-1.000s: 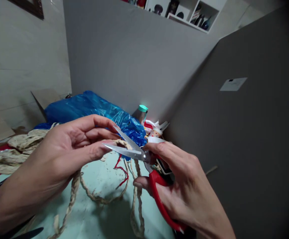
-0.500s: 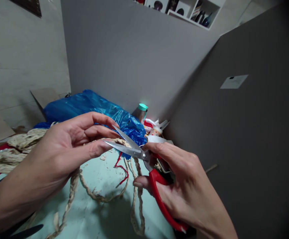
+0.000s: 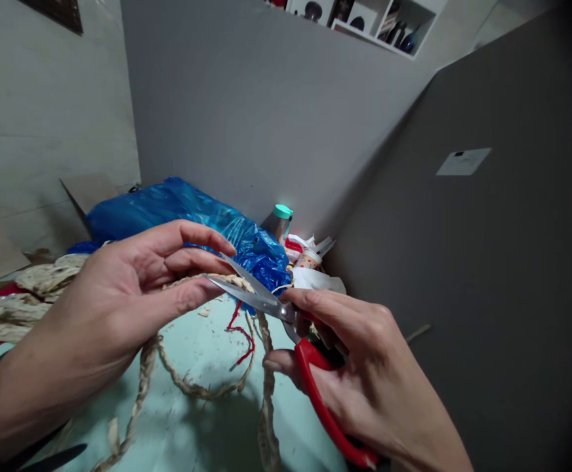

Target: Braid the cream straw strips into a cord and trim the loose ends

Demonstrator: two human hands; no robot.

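My right hand [image 3: 359, 354] grips red-handled scissors [image 3: 310, 380], their blades parted and pointing left. Between thumb and fingers, my left hand [image 3: 153, 282] pinches a beige braided cord [image 3: 231, 280]. The blades lie around or against this cord near my left fingertips; exactly how they meet it is partly hidden. From my hands the cord loops down over the pale green tabletop [image 3: 192, 419]. One strand [image 3: 267, 406] hangs below the blades beside my right thumb. A thin red string [image 3: 251, 341] lies on the table behind the cord.
A blue plastic bag [image 3: 178, 203] lies along the grey partition. Beside it stand a bottle with a turquoise lid [image 3: 283, 212] and a patterned paper cup [image 3: 308, 259]. Beige fibre bundles [image 3: 15, 308] lie at left. A black-handled object [image 3: 57, 457] sits at lower left.
The scissor blades have closed slightly on the cord. Below them, the hanging cord has shifted: its loop has given way to a single strand dropping lower. My left hand has barely moved.
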